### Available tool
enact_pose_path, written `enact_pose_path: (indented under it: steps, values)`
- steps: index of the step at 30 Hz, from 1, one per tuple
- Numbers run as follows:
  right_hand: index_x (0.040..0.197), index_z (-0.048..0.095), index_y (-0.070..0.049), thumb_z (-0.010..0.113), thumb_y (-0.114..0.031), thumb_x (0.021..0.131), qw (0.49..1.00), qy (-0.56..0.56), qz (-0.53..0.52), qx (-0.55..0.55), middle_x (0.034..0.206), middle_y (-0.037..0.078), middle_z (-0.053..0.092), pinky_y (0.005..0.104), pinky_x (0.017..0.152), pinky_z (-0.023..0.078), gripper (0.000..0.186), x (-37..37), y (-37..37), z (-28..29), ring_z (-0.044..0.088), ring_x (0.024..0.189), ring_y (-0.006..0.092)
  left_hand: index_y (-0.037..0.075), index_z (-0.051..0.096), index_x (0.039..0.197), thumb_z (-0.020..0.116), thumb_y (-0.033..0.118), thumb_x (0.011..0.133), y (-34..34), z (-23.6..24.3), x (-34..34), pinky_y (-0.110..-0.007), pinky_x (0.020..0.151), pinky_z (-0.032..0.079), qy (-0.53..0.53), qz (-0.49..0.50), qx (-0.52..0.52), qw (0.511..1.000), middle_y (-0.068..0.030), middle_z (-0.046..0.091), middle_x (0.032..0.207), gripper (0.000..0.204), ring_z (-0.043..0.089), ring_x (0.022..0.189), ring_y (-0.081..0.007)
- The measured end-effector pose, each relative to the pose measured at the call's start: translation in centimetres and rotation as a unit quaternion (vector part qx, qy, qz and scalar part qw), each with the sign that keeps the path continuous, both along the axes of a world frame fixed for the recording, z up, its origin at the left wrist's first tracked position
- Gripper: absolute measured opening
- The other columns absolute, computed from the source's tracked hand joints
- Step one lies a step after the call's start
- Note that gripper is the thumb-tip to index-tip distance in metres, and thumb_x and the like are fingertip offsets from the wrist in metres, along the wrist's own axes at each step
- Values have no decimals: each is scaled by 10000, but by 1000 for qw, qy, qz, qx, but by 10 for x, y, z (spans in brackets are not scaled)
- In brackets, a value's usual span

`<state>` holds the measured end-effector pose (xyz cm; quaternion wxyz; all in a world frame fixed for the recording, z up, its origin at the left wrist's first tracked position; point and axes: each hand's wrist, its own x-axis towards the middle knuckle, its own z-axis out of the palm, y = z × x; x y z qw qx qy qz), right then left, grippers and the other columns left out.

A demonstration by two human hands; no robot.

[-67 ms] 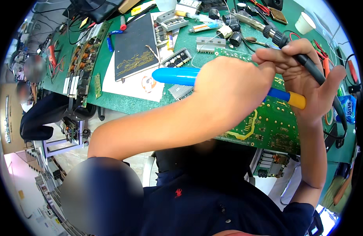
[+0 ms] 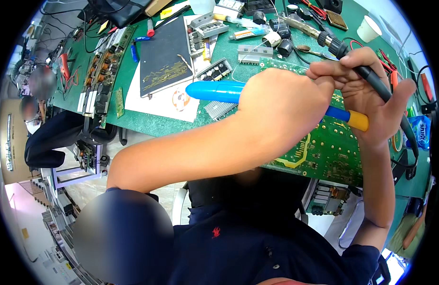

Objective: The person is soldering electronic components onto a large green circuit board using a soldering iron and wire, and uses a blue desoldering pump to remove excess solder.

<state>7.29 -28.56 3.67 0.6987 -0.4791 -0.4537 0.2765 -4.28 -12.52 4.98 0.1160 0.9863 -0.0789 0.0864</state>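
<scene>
My left hand (image 2: 283, 111) is closed around a blue solder sucker (image 2: 214, 90). Its rounded light-blue end points left, and its yellow end (image 2: 358, 120) reaches my right palm. In my right hand (image 2: 371, 97) rests a soldering iron (image 2: 340, 47), its dark handle lying between thumb and fingers and its metal end slanting away to the upper left. The fingertips of my right hand meet or nearly meet my left fist. Below both hands lies a green circuit board (image 2: 333, 154), tilted at the table's near edge and partly hidden by my left hand and forearm.
A black flat panel (image 2: 165, 59) lies on white paper (image 2: 134, 102). Around it are a heat sink (image 2: 254, 54), a syringe (image 2: 238, 20), a long populated board (image 2: 103, 71) and a paper cup (image 2: 369, 28). At far left sits another person (image 2: 53, 137).
</scene>
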Motion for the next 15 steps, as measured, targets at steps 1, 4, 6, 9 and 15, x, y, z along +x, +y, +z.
enact_pose_path:
  steps: [1, 4, 6, 9, 15]
  values:
    - [1190, 463, -39, 192, -813, 889, 1000, 0, 1, 1, 1184, 332, 613, 436, 993, 461, 873, 0, -1, 1, 632, 1092, 387, 71, 539, 967, 615, 115, 810, -2, 0, 1, -417, 498, 515, -11, -1, 1, 1000, -88, 638, 623, 180, 674, 605, -306]
    - [1186, 480, -12, 194, -758, 933, 999, 15, -16, 43, 1055, 241, 637, 366, 923, 466, 838, -6, 1, -2, 636, 977, 272, 76, 567, 943, 621, 109, 802, -12, -1, 4, -404, 470, 515, -33, -9, 31, 999, -86, 642, 624, 154, 677, 587, -291]
    - [1182, 488, -4, 214, -723, 958, 999, -9, -37, 34, 985, 163, 612, 307, 861, 447, 801, -13, 4, -4, 587, 919, 189, 84, 574, 956, 623, 109, 800, -15, -1, 2, -402, 463, 515, -31, -9, 56, 998, -85, 642, 623, 165, 674, 575, -289]
    - [1180, 488, -4, 241, -725, 954, 998, -23, -58, 25, 935, 122, 583, 268, 792, 429, 795, -15, 11, -6, 546, 836, 145, 103, 580, 999, 622, 112, 803, -14, 0, 0, -402, 461, 517, -14, -27, 52, 998, -85, 646, 631, 200, 670, 560, -288]
    - [1174, 496, -5, 297, -732, 940, 994, -75, -75, 6, 870, 59, 516, 235, 698, 379, 790, -19, 6, -6, 457, 744, 96, 131, 571, 1079, 612, 129, 822, -22, -7, -1, -419, 482, 526, -28, -39, 22, 999, -96, 652, 663, 260, 675, 580, -302]
